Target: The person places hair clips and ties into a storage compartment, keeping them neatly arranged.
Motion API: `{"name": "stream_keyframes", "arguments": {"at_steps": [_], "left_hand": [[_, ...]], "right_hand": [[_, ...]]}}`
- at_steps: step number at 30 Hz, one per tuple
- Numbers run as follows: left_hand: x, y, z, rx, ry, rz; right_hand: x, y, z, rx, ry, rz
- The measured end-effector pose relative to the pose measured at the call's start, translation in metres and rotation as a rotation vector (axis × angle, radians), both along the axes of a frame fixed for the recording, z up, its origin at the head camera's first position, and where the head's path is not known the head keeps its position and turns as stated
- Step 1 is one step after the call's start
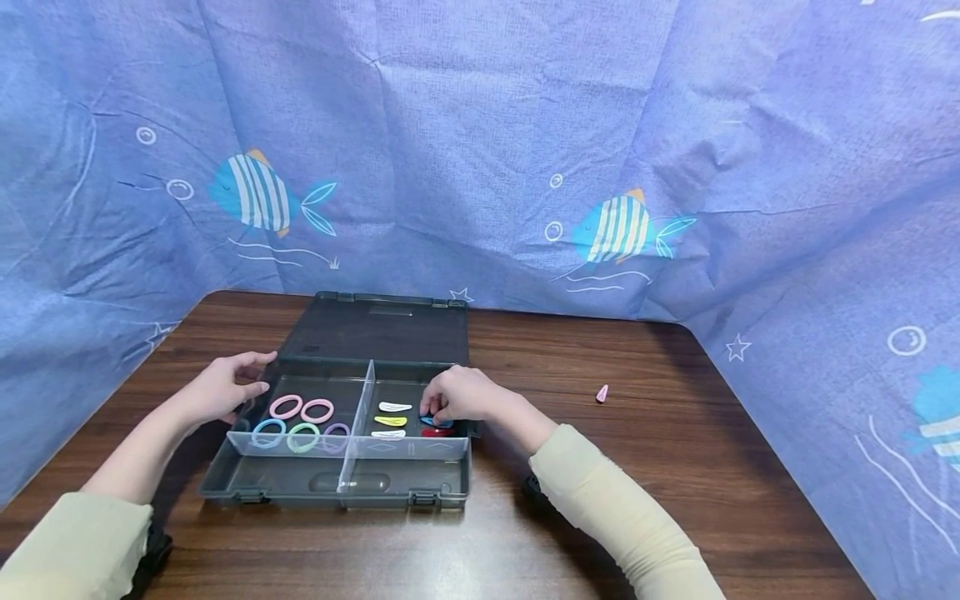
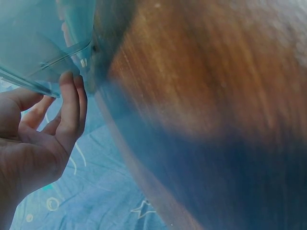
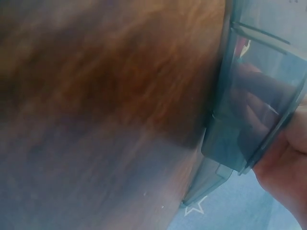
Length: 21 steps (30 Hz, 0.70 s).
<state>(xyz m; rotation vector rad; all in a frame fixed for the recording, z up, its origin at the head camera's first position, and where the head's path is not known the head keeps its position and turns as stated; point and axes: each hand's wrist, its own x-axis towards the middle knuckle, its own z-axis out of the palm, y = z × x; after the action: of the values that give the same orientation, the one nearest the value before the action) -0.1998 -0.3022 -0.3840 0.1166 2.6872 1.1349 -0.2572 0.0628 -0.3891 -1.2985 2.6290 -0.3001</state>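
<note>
A translucent dark grey plastic organizer box [image 1: 291, 502] lies on the table with its lid [image 1: 375, 333] folded back. My left hand [image 1: 219, 388] holds the box's left side near the back corner, fingers against the outer wall in the left wrist view. Inside the right back compartment, my right hand [image 1: 460, 393] pinches a blue snap hair clip [image 1: 429, 421], partly covered by the fingers. Beside it lie a red hair clip [image 1: 437, 432], a yellow hair clip [image 1: 391, 421] and two white ones [image 1: 395, 407]. In the right wrist view, the box wall [image 3: 225, 139] stands before the fingers.
Several hair ties, pink [image 1: 317, 411], blue [image 1: 268, 433], green [image 1: 303, 437] and purple [image 1: 336, 437], lie in the left back compartment. A pink hair clip [image 1: 602, 393] is on the wooden table [image 1: 555, 367] to the right. Clear dividers [image 1: 366, 400] split the box. A blue fish-print cloth [image 1: 465, 167] hangs behind.
</note>
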Motion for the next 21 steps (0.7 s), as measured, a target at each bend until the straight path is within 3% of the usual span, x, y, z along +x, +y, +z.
{"name": "stream_keyframes", "arguments": {"at_steps": [10, 21], "left_hand": [[-0.001, 0.001, 0.000, 0.005, 0.009, -0.004], [0.001, -0.001, 0.001, 0.006, 0.008, -0.005]], "right_hand": [[-0.006, 0.010, 0.010, -0.184, -0.120, 0.109], [-0.003, 0.029, 0.028, -0.211, -0.099, 0.173]]}}
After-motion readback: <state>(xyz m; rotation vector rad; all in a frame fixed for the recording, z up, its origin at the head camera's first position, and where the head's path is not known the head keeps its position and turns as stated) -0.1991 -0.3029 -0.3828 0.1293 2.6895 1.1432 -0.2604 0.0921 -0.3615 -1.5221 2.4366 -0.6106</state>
